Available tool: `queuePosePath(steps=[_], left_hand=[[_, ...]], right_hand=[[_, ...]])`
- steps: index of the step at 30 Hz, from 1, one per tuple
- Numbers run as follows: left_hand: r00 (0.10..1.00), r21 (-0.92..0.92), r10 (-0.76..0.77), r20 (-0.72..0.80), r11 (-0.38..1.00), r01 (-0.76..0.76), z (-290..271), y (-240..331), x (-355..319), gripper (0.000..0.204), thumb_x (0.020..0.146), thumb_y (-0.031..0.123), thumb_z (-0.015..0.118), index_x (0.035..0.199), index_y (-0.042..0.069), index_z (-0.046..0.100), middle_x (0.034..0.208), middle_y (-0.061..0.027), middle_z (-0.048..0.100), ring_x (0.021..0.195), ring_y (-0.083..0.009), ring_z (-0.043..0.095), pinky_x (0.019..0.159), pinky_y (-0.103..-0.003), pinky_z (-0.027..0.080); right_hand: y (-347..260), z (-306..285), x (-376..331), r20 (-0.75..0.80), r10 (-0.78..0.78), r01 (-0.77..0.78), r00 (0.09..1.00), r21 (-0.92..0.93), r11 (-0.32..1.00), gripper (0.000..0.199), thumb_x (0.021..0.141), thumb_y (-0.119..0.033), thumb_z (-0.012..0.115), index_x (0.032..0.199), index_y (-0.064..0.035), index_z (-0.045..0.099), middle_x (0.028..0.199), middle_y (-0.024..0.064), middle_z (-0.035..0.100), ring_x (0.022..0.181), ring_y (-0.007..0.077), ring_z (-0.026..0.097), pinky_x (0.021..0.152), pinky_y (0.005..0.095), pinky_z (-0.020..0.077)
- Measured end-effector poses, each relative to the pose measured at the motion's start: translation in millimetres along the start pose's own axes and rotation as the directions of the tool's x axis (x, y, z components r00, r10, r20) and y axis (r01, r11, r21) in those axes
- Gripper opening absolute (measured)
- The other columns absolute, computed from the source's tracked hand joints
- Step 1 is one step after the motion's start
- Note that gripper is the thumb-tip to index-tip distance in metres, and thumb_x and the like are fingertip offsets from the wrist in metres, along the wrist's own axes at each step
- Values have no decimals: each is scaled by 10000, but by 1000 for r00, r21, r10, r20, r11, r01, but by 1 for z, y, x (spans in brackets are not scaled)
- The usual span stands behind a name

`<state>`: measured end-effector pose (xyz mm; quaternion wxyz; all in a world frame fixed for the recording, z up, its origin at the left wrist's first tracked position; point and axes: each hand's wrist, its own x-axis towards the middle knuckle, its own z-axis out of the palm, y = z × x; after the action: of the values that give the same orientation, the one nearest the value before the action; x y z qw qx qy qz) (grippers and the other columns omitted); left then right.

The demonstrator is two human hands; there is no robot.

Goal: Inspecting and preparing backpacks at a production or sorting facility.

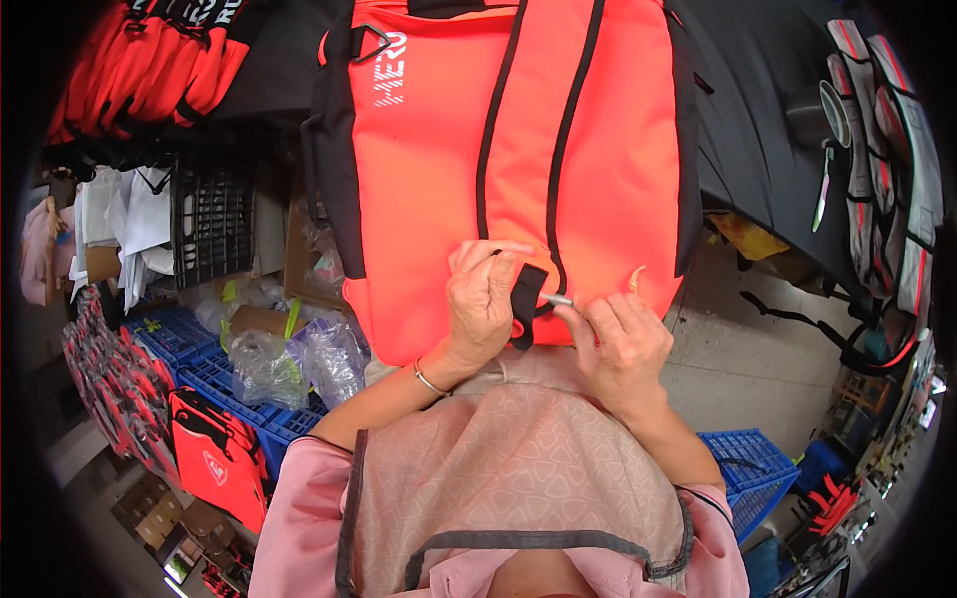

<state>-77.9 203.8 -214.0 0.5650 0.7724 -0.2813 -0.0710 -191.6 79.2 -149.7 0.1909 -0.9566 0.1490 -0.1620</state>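
Observation:
A bright orange-red backpack (pixel 424 189) with black side panels lies before me, its lower end at my lap. Down its middle runs a wide shoulder strap (pixel 528 130) edged in black. My left hand (pixel 483 304) pinches the strap's lower end, beside a short black webbing piece (pixel 528 294). From the closed fingers of my right hand (pixel 623 344) a small silvery pointed metal tool (pixel 558 299) reaches toward that webbing. Most of the tool is hidden in the hand. A thin orange curved piece (pixel 638 279) sticks up above the right knuckles; what it belongs to is unclear.
Left stand blue crates (pixel 209 364) with clear plastic bags (pixel 269 369) and a black crate (pixel 211 224). Red straps (pixel 150 70) are piled at the upper left. A black-covered table (pixel 748 130) extends right; a blue basket (pixel 753 473) sits on the floor.

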Motion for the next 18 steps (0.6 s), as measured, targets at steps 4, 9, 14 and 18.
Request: queuePosePath(steps=[4,9,14,18], left_hand=[[1000,-38,-27,-10,999,26,0,-1,1,292,1010,155,469,864,10,676,954,-75,691,884,-244,574,863,-356,393],[1000,12,-9,13,1000,8,-2,-4,-1,376,1042,224,425,916,-11,690,950,-97,686,890,-220,580,867,-338,404],[1000,6,-23,14,1000,23,-3,0,1,368,1040,216,426,921,-7,693,949,-94,686,888,-220,581,868,-337,403],[998,-26,-19,55,999,21,-4,0,0,322,1025,191,453,906,-2,683,1008,-83,685,922,-235,579,887,-351,396]], right_hand=[[1,-2,-4,12,56,-58,998,208,976,186,715,-151,821,758,-54,668,683,68,620,574,232,589,518,352,451],[3,-1,1,-41,80,-75,996,127,989,202,722,-183,815,807,-62,677,694,57,618,595,218,600,534,328,459],[0,1,3,-44,26,-26,999,14,1000,180,721,-158,818,798,-70,681,703,56,634,596,217,607,530,338,458],[10,-3,-6,92,84,-97,992,149,984,192,750,-164,802,844,-50,680,753,61,649,649,206,626,584,312,486]])
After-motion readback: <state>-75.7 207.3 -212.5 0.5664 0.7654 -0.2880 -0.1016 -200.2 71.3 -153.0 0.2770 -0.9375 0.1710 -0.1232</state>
